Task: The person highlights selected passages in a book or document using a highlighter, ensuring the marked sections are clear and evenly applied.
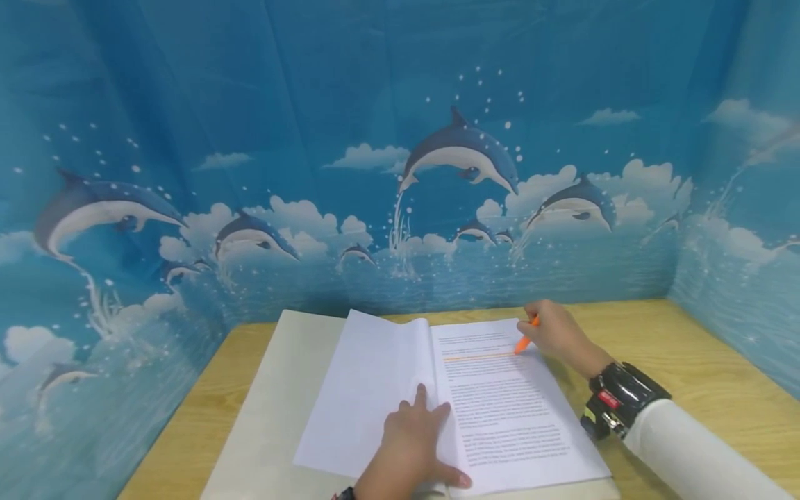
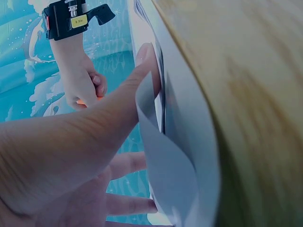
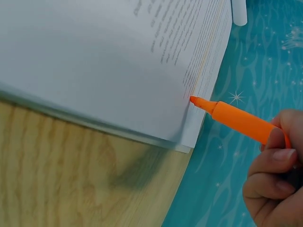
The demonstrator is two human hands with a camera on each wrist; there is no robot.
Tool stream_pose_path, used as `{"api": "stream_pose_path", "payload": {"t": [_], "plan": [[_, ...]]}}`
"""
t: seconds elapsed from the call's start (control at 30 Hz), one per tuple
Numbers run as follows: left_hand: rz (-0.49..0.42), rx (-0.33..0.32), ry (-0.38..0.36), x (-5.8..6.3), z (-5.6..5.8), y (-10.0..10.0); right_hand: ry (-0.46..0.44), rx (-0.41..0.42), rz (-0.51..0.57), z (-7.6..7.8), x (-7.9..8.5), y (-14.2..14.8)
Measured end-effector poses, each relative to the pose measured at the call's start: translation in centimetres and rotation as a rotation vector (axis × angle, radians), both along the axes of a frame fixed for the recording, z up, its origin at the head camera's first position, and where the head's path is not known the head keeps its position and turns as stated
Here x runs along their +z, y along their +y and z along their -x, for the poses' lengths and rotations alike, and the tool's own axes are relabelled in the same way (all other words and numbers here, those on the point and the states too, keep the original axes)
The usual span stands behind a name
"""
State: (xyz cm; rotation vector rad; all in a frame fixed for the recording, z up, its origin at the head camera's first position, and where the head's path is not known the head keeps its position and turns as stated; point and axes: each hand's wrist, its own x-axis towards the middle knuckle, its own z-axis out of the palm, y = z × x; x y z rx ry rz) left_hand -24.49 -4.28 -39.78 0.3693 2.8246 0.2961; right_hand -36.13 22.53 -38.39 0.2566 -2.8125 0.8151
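Note:
A stack of printed pages (image 1: 509, 410) lies opened on the table, its blank turned leaf (image 1: 356, 403) folded over to the left. My right hand (image 1: 556, 332) grips an orange highlighter (image 3: 244, 122), its tip right at the paper near the right margin. An orange line (image 1: 478, 357) runs across the upper text and ends at that tip. My left hand (image 1: 409, 441) rests spread on the pages along the fold, thumb on the printed page's lower edge. In the left wrist view a lifted paper edge (image 2: 165, 161) curls beside the left hand (image 2: 109, 161).
Beneath the pages is a pale cover (image 1: 250, 410) on the wooden table (image 1: 687, 361). A blue curtain with printed dolphins (image 1: 462, 149) closes off the back and sides. A black strapped device (image 1: 628, 392) sits on the right wrist, above a white sleeve (image 1: 700, 451).

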Motion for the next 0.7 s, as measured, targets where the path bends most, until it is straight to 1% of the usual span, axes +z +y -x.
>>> {"api": "stream_pose_path", "payload": {"t": [0.13,0.2,0.3,0.4,0.47,0.6,0.63,0.7], "plan": [[0.008,-0.01,0.012,-0.1,0.0,0.0,0.014,0.01,-0.005,0.0,0.1,0.0],[0.023,-0.015,0.02,0.0,0.1,0.0,0.031,0.025,-0.029,0.0,0.2,-0.3],[0.043,-0.024,0.022,0.1,0.2,0.0,0.084,0.037,-0.054,0.1,0.5,-1.3],[0.058,-0.021,0.003,0.1,0.3,0.2,0.128,0.059,-0.035,-0.1,0.9,-3.4],[0.066,-0.016,-0.013,0.1,0.3,0.1,0.145,0.104,0.003,-0.1,1.0,-5.4],[0.107,-0.031,-0.011,0.2,0.5,0.3,0.134,0.219,0.063,-0.3,0.9,-8.9],[0.117,-0.037,-0.008,0.2,0.5,0.3,0.135,0.237,0.069,-0.3,0.8,-9.5],[0.137,-0.049,0.005,0.2,0.5,0.4,0.139,0.247,0.075,-0.2,0.5,-10.4]]}}
